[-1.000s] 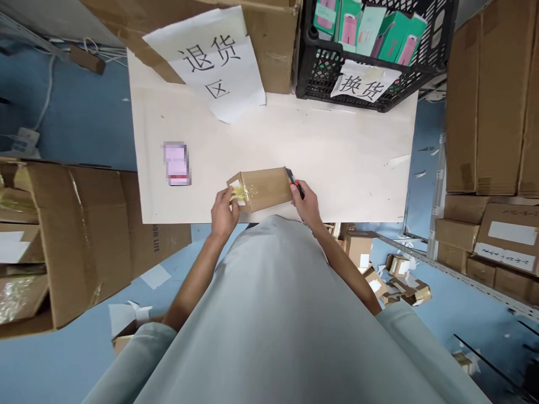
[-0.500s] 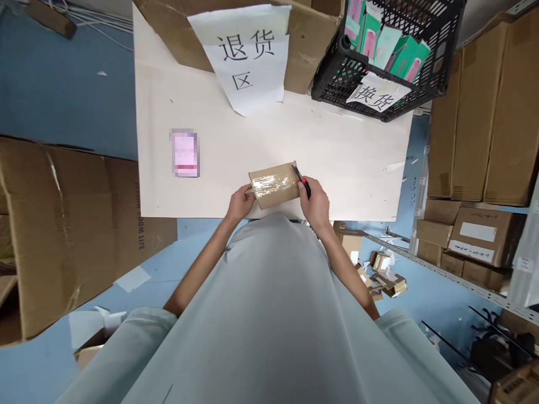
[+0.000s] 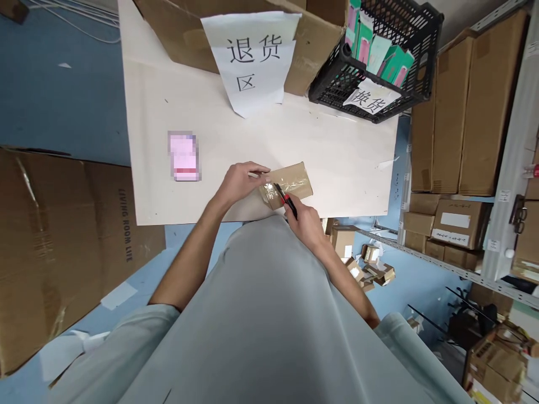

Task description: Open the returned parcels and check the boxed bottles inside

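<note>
A small brown cardboard box (image 3: 296, 178) with shiny clear tape lies at the front edge of the white table, close to my body. My left hand (image 3: 242, 180) grips the box's left end, fingers over its upper edge and thumb near the tape. In my right hand (image 3: 306, 223) is a black and red utility knife (image 3: 288, 203), closed in my fingers. Its tip points up and left and meets the taped face near my left fingertips. How deep the blade sits, I cannot tell.
A pink blurred package (image 3: 184, 157) lies on the table's left. At the back stand a large carton (image 3: 189, 47) with a paper sign and a black crate (image 3: 337, 78) of green and pink boxes. Cartons (image 3: 455, 123) fill a shelf at right; a big carton (image 3: 84, 224) stands left.
My left hand has moved up and over the box's left end. The knife has shifted from the box's right end leftward and down to its taped left part. The view has turned slightly.
</note>
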The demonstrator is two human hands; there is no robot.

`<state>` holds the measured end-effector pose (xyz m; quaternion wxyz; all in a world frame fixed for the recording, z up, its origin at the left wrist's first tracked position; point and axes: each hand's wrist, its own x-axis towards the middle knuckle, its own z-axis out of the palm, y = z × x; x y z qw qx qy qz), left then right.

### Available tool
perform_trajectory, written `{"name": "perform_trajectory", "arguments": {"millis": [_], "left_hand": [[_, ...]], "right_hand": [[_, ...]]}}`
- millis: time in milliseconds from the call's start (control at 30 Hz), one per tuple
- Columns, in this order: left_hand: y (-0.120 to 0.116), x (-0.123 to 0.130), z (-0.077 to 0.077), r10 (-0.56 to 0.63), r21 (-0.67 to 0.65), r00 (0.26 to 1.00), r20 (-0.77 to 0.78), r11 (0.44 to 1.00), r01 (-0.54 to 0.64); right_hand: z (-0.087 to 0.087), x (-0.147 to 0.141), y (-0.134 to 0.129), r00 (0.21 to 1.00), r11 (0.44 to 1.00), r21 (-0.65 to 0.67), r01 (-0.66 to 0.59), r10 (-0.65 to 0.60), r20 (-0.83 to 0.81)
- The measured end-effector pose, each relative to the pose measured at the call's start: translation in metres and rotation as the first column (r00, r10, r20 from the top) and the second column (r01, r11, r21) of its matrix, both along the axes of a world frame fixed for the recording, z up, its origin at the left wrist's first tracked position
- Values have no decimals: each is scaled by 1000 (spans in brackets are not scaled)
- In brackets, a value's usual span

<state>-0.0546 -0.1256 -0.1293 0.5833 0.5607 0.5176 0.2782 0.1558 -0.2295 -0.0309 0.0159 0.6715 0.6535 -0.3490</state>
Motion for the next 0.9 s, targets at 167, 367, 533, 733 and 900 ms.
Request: {"name": "perform_trajectory", "arguments": {"millis": [167, 367, 533, 733, 900], "left_hand": [[16, -1, -12, -96, -39, 994, 42, 994, 98], [19, -4, -13, -144, -45, 989, 44, 988, 146], [22, -6, -14, -130, -80, 991, 29, 988, 132], [22, -3, -16, -131, -116, 990, 55, 984, 137], [17, 1, -12, -96, -153, 995, 41, 983, 101]], "right_hand": [[-3, -21, 0, 996, 999, -39, -21, 24, 80], [-1, -36, 2, 995, 1000, -23, -20, 23, 99], [2, -44, 0, 982, 996, -83, -27, 42, 182], [3, -65, 3, 952, 989, -145, -28, 71, 297], [2, -80, 2, 935, 987, -154, -36, 88, 342]]}}
